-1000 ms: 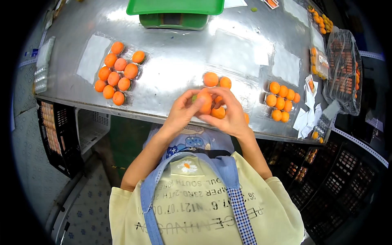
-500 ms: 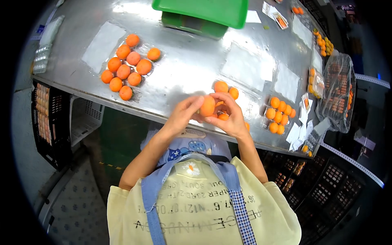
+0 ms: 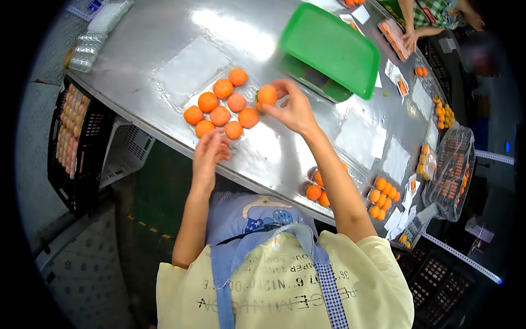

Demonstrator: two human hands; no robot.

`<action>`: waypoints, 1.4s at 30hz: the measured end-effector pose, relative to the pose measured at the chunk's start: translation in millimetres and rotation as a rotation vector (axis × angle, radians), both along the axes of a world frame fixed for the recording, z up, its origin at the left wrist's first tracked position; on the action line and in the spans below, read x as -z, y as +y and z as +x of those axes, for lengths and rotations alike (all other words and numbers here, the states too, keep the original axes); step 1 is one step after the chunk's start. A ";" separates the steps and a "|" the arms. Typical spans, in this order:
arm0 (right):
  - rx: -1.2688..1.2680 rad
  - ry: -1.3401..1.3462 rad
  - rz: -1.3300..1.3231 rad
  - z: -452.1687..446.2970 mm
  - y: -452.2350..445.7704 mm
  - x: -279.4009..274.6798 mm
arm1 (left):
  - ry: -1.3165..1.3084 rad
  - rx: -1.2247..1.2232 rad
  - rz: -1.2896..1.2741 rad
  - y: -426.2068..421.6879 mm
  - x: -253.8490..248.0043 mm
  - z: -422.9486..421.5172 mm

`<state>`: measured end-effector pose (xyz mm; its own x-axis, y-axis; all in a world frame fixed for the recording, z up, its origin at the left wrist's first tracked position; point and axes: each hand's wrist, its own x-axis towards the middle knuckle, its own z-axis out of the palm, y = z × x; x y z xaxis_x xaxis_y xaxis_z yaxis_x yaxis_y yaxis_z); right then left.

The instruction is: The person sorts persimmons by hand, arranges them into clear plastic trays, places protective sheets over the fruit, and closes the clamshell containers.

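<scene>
My right hand (image 3: pixel 293 107) has its thumb and fingers closed around an orange (image 3: pixel 267 95) with a bit of green at its side, at the right edge of a cluster. Several more oranges (image 3: pixel 220 115) sit close together in a clear plastic tray. At the cluster's near edge is my left hand (image 3: pixel 207 156), its fingers bent and smeared by motion beside the nearest oranges; whatever lies under them is hidden. Below my right forearm, other oranges (image 3: pixel 313 192) sit near the front table edge, partly covered by the arm.
A green lidded bin (image 3: pixel 334 46) stands on the metal table (image 3: pixel 274 159). Packed oranges (image 3: pixel 378 197) and a plastic-wrapped crate (image 3: pixel 450 164) are at the right. Black crates (image 3: pixel 71 131) stand at the left. A co-worker's hands (image 3: pixel 410 38) touch a pack at the far right.
Both hands have left the orange they were around and moved to the left cluster. My right hand now grips an orange there. The view has shifted, bringing a co-worker in.
</scene>
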<state>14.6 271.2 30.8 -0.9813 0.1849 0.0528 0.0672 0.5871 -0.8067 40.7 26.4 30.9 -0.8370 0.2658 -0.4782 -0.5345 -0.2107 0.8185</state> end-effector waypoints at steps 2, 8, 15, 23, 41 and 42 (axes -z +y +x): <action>-0.019 -0.014 0.068 -26.2 -8.2 10.0 | 0.004 -0.129 -0.048 -27.5 7.2 -12.1; -0.080 -0.168 0.229 -56.6 -18.7 33.7 | 0.058 -0.277 -0.087 -90.4 33.9 -44.7; -0.115 -0.240 0.352 -63.7 -24.4 34.3 | 0.103 -0.210 -0.241 -102.7 68.3 -97.1; 0.381 0.020 -0.139 -9.6 -14.5 52.7 | 0.010 -0.304 -0.292 -94.7 95.9 -155.8; 0.421 -0.456 -1.008 54.0 -84.9 84.2 | -0.146 -0.150 0.042 -68.7 92.1 -160.1; 0.429 -0.462 -1.014 54.3 -85.1 83.2 | -0.149 -0.136 0.064 -69.4 93.8 -159.4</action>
<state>68.9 186.1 -52.4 -0.7171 0.2555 -0.6485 0.5083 -0.4449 -0.7373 -118.7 -43.0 -62.9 -0.7887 0.1894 -0.5849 -0.6117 -0.3382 0.7152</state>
